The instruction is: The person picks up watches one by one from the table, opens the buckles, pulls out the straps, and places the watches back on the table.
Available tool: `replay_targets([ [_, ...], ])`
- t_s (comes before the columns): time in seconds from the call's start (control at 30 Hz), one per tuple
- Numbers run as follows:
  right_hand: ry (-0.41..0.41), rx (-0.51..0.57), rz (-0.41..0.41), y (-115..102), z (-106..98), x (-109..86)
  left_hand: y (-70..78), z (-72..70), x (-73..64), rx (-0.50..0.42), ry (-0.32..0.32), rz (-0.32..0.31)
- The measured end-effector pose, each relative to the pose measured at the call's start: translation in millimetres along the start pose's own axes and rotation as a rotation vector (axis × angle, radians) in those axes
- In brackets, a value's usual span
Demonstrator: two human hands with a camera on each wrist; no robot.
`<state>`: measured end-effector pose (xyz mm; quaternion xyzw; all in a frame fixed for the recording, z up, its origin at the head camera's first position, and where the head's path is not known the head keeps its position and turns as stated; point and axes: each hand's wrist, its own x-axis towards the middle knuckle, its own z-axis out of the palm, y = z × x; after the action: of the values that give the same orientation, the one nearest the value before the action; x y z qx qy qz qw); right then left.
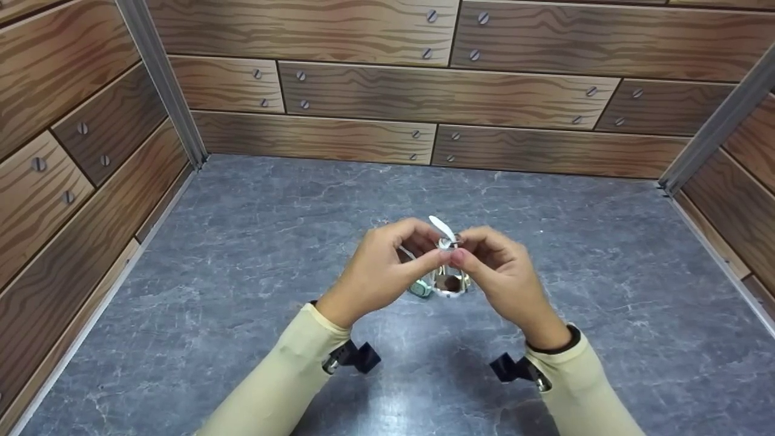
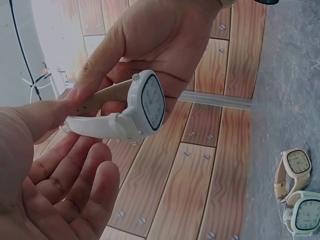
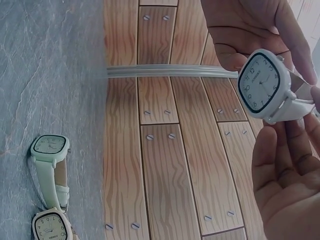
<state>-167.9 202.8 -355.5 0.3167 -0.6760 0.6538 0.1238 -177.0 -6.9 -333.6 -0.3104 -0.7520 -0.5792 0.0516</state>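
A white wristwatch (image 2: 152, 102) with a squarish case hangs by its strap between my hands, above the floor-like grey surface. My left hand (image 1: 378, 266) pinches the strap near its ends, thumb and fingers together. From the other side my right hand (image 1: 505, 275) also pinches the strap, its thumb tip meeting the left thumb. A white strap end (image 1: 442, 227) sticks up past the fingertips in the head view. The strap's tan inner side shows in the left wrist view. Fingers partly cover the buckle area.
Below the hands, a pale green watch (image 3: 50, 145) and a beige watch (image 3: 50, 227) lie side by side on the grey marbled surface (image 1: 272, 200). Wood-patterned panels (image 1: 363, 91) wall in the back and sides, with grey metal posts (image 1: 163, 79) at the corners.
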Motion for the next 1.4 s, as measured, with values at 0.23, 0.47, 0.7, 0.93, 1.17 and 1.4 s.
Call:
replay_targets([
  [0.23,-0.011,-0.01,0.008,-0.5,0.8,0.2,-0.8,-0.8,-0.4,-0.014,0.017,0.024],
  [0.47,-0.003,-0.012,0.031,-1.6,0.9,-0.9,-0.4,-0.6,-0.1,-0.032,0.044,0.045],
  [0.7,-0.011,-0.004,0.024,-1.2,0.5,-2.0,0.5,1.4,-2.2,-0.036,-0.013,0.046],
  [0.93,-0.032,0.017,-0.006,-0.7,1.4,-0.1,1.1,1.3,-2.0,-0.042,-0.007,0.05],
  [1.17,-0.043,0.002,0.009,-0.4,0.6,-0.6,0.1,0.6,-1.8,-0.044,0.01,0.059],
  [1.4,-0.056,-0.002,0.01,0.8,-0.8,-0.3,-0.1,-0.4,-1.5,-0.058,0.052,0.051],
])
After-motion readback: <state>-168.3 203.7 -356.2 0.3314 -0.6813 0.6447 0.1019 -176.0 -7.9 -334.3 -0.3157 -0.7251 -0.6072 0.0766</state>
